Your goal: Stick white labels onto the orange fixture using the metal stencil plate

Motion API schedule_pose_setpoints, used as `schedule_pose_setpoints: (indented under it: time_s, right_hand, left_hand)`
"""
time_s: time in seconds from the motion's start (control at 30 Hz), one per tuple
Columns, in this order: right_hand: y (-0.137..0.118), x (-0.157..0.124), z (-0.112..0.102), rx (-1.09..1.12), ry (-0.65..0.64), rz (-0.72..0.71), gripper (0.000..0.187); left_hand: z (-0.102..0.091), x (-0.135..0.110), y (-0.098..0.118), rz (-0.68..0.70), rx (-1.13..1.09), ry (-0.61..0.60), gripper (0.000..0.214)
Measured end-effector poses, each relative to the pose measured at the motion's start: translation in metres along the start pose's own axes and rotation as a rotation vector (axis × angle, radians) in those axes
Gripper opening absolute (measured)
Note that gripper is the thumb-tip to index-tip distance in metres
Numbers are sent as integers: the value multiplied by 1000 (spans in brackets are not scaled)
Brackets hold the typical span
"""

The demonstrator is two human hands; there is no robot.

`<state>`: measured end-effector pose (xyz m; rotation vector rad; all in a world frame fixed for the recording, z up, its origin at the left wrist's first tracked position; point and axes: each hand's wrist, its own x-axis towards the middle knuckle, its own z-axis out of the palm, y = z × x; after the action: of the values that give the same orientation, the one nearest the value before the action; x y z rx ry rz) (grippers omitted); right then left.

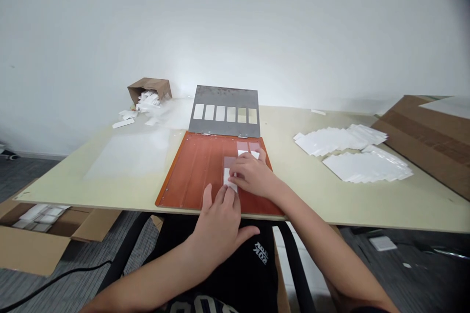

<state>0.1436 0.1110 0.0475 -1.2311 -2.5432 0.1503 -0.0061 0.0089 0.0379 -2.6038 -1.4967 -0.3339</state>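
Observation:
A small white card (226, 174) with a clear film strip at its far end lies on the orange-red board (194, 171). My right hand (255, 173) reaches over the board, its thumb and fingertips pinched on the card's right side. From the near side, my left hand (220, 220) presses its fingertips at the card's lower end, with the fingers stretched and the thumb spread. Two more clear strips (242, 146) with white parts lie at the board's upper right, partly hidden by my right hand. Joined to the board's far edge is a grey plate (224, 95) with several rectangular windows.
White cards spill from a small cardboard box (167, 89) at the back left. Fanned stacks of white sheets (330, 141) lie to the right, beside a large carton (433, 132). An open carton (36, 249) with white packets stands on the floor at left.

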Motion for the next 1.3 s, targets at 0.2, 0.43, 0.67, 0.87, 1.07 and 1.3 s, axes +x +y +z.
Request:
schedule_pose_setpoints:
  time_s: [0.2,0.43,0.67,0.87,1.07,1.3]
  right_hand:
    - [-9,-16,5,-38,66,25,19]
    - [-8,-17,9,-27,91,29,20]
    - [-7,-17,10,0,80,44,20]
    - [-6,-19,13,-6,93,46,18]
    - [-7,-19,12,-3,87,49,20]
    - [-8,-19,12,9,80,65,20]
  left_hand:
    - [14,-16,10,-35,114,113,75]
    - [20,-22,10,-49,135,107,76]
    - [23,-25,10,-41,157,92,77]
    - [24,-27,11,-48,168,107,78]
    - [22,-28,13,-14,164,121,73]
    - [21,-25,14,-14,178,98,72]
